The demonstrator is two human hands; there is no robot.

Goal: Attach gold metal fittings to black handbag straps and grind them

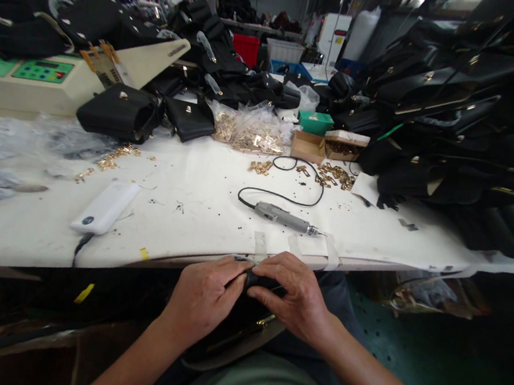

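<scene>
On my lap, just below the table's front edge, rests a black bag (234, 330) with a gold-coloured fitting on it. My left hand (208, 292) pinches its upper part from the left. From the right, my right hand (294, 291) grips the same part with curled fingers. The fingertips of both hands nearly meet, and what lies between them is mostly hidden. Beyond my hands a grey electric screwdriver (284, 216) lies on the white table (189, 209), its black cord curling away behind it.
Gold metal fittings (336, 176) lie loose near an open cardboard box (308, 146) and bulging plastic bags (257, 131). A white power bank (105, 206) with a cable lies at left, before a beige machine (21, 85). Black bags (442, 96) are heaped at right.
</scene>
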